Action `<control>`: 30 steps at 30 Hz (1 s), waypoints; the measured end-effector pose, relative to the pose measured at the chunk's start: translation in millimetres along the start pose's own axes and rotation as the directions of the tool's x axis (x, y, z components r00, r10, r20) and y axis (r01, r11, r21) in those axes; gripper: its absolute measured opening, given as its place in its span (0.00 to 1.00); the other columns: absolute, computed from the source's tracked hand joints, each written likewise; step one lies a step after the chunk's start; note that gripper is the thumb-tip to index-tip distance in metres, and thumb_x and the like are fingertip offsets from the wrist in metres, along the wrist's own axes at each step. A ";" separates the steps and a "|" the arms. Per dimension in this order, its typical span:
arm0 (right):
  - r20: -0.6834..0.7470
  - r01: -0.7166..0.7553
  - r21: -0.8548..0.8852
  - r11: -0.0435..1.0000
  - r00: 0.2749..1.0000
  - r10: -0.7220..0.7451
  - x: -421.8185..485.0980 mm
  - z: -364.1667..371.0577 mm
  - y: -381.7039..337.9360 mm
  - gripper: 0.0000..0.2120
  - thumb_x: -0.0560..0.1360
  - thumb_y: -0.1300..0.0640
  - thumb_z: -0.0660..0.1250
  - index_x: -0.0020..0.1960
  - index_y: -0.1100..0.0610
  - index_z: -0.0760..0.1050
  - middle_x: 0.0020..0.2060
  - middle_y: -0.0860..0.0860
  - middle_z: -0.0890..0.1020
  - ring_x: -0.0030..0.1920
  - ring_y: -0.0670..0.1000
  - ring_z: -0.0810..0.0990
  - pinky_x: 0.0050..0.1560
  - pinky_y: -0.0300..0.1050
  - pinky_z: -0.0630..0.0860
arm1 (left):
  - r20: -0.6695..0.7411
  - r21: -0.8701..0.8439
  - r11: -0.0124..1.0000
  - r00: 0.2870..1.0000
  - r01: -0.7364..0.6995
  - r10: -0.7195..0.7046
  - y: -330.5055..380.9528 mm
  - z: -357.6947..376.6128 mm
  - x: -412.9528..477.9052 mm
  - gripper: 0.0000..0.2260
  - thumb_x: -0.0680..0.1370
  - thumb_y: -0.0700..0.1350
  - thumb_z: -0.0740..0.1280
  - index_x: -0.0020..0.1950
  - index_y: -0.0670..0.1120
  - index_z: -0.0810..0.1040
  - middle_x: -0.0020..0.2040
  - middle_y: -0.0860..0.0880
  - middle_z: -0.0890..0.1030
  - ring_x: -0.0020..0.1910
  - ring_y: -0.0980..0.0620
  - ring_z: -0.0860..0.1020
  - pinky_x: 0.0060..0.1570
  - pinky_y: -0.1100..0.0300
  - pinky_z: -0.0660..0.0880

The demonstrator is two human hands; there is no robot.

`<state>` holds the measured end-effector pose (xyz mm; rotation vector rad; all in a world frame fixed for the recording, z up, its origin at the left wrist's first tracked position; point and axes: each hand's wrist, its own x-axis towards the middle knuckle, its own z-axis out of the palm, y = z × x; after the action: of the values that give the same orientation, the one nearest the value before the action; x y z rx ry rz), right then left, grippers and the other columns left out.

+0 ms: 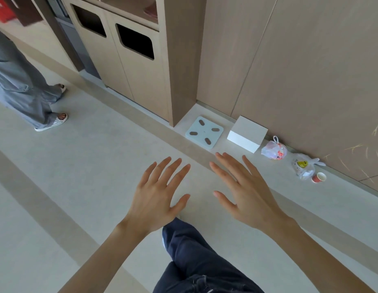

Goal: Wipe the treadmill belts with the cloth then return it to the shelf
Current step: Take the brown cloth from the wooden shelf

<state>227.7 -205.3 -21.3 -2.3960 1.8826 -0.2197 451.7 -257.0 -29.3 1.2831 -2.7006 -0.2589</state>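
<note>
My left hand (157,194) and my right hand (245,190) are stretched out in front of me, palms down, fingers straight and spread, holding nothing. They hover above a pale floor. A wooden shelf unit (141,9) rises at the top; something reddish (151,11) lies in its open compartment, too cut off to identify. No treadmill is in view.
Below the shelf are two cabinet doors with dark openings (137,42). Along the wall base lie a pale blue scale (204,132), a white box (247,134), two plastic bags (274,150), and a red paper cup (319,177). Another person's legs (25,89) stand at left.
</note>
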 end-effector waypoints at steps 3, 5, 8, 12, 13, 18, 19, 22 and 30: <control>0.000 0.026 -0.012 1.000 1.000 -0.026 48.9 8.5 -8.6 0.30 0.75 0.41 0.61 0.72 0.54 0.66 0.72 0.54 0.67 0.72 0.56 0.66 0.67 0.63 0.66 | -0.002 0.013 1.000 1.000 0.021 -0.021 -41.4 -11.5 18.3 0.26 0.77 0.59 0.54 0.71 0.49 0.69 0.70 0.46 0.71 0.69 0.42 0.68 0.66 0.40 0.66; -0.003 0.046 -0.031 0.998 0.999 -0.047 83.4 11.2 -15.1 0.30 0.74 0.42 0.63 0.72 0.54 0.67 0.71 0.54 0.68 0.71 0.57 0.67 0.66 0.63 0.67 | -0.006 0.018 1.000 1.000 0.025 -0.025 -71.4 -22.3 31.5 0.26 0.77 0.59 0.55 0.72 0.49 0.68 0.70 0.46 0.70 0.70 0.42 0.68 0.67 0.41 0.66; -0.019 0.061 -0.031 0.998 0.998 -0.062 134.2 10.8 -24.8 0.29 0.74 0.43 0.61 0.71 0.55 0.68 0.71 0.55 0.69 0.71 0.56 0.68 0.66 0.63 0.68 | -0.006 0.037 0.999 1.000 0.002 -0.001 -117.7 -37.0 52.5 0.26 0.77 0.59 0.55 0.72 0.49 0.68 0.71 0.47 0.70 0.71 0.43 0.67 0.67 0.42 0.66; -0.044 0.048 0.003 0.999 0.998 -0.048 199.3 2.7 -31.9 0.28 0.75 0.44 0.60 0.72 0.56 0.67 0.72 0.54 0.67 0.71 0.55 0.67 0.65 0.63 0.68 | 0.000 0.066 0.998 1.000 -0.005 0.005 -173.9 -54.3 85.2 0.26 0.77 0.59 0.55 0.72 0.49 0.68 0.71 0.47 0.70 0.71 0.43 0.67 0.67 0.42 0.66; -0.049 0.050 0.015 0.999 0.998 -0.049 214.7 0.3 -33.9 0.28 0.75 0.44 0.60 0.72 0.56 0.67 0.72 0.54 0.67 0.71 0.55 0.67 0.66 0.63 0.68 | -0.008 0.068 0.998 1.000 -0.002 0.003 -187.0 -57.5 93.1 0.26 0.77 0.59 0.55 0.72 0.50 0.67 0.71 0.47 0.70 0.71 0.43 0.66 0.67 0.42 0.66; -0.043 0.038 0.041 0.998 0.998 -0.036 276.2 -3.1 -48.8 0.28 0.75 0.44 0.63 0.71 0.56 0.68 0.72 0.54 0.67 0.71 0.56 0.67 0.65 0.64 0.68 | -0.044 0.035 0.999 0.999 0.031 -0.029 -243.1 -69.6 125.5 0.26 0.77 0.60 0.55 0.72 0.50 0.67 0.71 0.47 0.70 0.70 0.42 0.67 0.67 0.41 0.66; -0.037 0.038 0.045 0.998 0.999 -0.036 287.9 -1.7 -51.5 0.28 0.75 0.45 0.63 0.71 0.56 0.67 0.72 0.54 0.67 0.71 0.55 0.67 0.65 0.63 0.68 | -0.045 0.035 0.999 0.999 0.029 -0.028 -253.9 -71.1 132.4 0.26 0.77 0.60 0.55 0.72 0.50 0.67 0.70 0.47 0.70 0.70 0.42 0.67 0.66 0.40 0.66; -0.036 0.017 0.042 0.999 0.999 -0.015 327.1 3.0 -60.8 0.27 0.77 0.43 0.58 0.72 0.55 0.66 0.72 0.53 0.66 0.72 0.54 0.65 0.67 0.62 0.67 | -0.052 0.044 0.999 0.999 -0.009 0.011 -290.4 -76.7 153.5 0.26 0.76 0.59 0.56 0.71 0.50 0.68 0.70 0.47 0.71 0.70 0.42 0.68 0.66 0.41 0.66; -0.174 -0.088 0.032 0.996 0.980 0.092 446.5 13.6 -101.4 0.27 0.77 0.45 0.53 0.71 0.58 0.68 0.71 0.55 0.69 0.70 0.54 0.68 0.66 0.62 0.67 | -0.046 0.063 0.989 0.989 -0.137 0.139 -414.5 -114.0 216.3 0.26 0.77 0.60 0.54 0.72 0.50 0.68 0.70 0.47 0.71 0.70 0.43 0.67 0.67 0.42 0.65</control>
<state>430.6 -614.9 7.6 -2.3386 2.0427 -0.4582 651.4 -693.6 4.5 1.0948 -2.7578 -0.1302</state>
